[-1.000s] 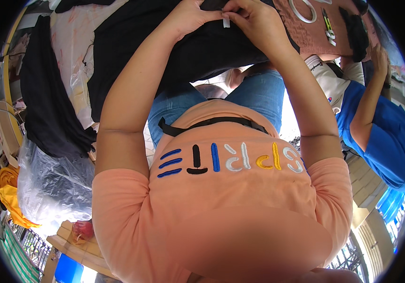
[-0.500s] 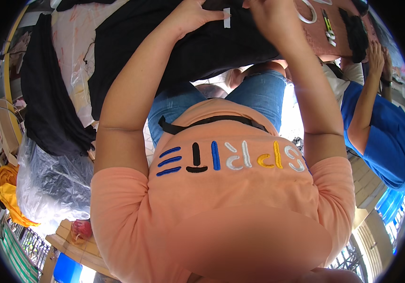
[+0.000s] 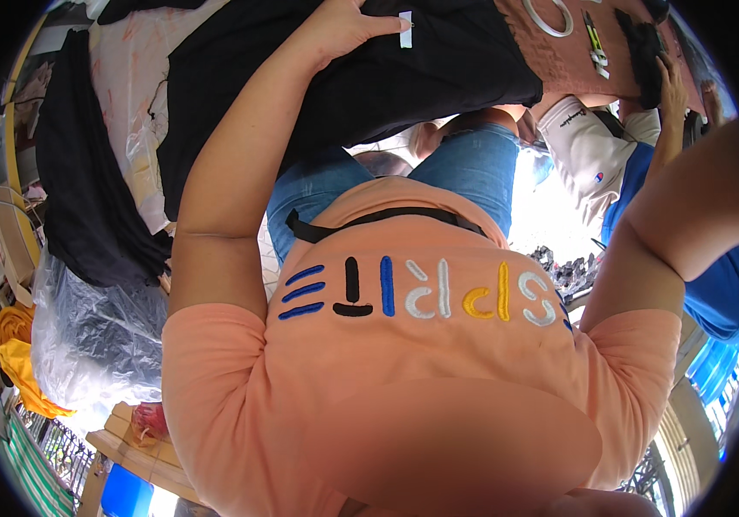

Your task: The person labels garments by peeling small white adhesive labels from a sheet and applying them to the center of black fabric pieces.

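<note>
Flat-palmed, the left hand [image 3: 344, 30] presses the black garment [image 3: 421, 77] near its white tag [image 3: 405, 29], table edge below; right hand is out of view, forearm raised aside.

Left hand [image 3: 339, 30] on the garment [image 3: 438, 69] atop the table [image 3: 559, 56], plastic bag [image 3: 94, 336] at left.

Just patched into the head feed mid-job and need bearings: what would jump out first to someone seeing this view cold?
The orange T-shirt of the person wearing the camera fills the lower middle of the view. Above it, the left hand rests on a black garment with a small white tag, spread across the table at the top. The right forearm runs out of the picture at the right, its hand unseen, and a co-worker's blue sleeve shows beside it.
</note>
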### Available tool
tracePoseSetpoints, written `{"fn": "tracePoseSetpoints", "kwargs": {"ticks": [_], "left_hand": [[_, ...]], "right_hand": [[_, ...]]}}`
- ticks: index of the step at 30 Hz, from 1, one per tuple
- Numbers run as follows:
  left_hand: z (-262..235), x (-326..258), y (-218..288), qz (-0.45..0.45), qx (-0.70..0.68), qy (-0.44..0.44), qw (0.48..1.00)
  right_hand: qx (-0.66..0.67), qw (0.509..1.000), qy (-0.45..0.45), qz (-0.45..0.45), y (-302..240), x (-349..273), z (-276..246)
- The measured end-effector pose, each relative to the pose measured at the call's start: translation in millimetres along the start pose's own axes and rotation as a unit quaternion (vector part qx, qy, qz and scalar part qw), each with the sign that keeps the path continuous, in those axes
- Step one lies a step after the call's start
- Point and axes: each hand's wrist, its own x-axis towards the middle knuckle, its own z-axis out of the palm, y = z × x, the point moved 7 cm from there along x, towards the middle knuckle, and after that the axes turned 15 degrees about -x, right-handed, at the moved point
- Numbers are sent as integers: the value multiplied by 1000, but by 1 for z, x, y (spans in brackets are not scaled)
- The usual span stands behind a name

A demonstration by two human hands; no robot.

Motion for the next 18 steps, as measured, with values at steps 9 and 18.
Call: {"fn": "tracePoseSetpoints", "kwargs": {"ticks": [9, 18], "left_hand": [[3, 3, -3, -5, -18, -9, 1000], [1, 0, -2, -1, -8, 2, 1000]], "right_hand": [[-437, 853, -193, -209, 310, -155, 48], [-382, 899, -185, -104, 263, -150, 36]]}}
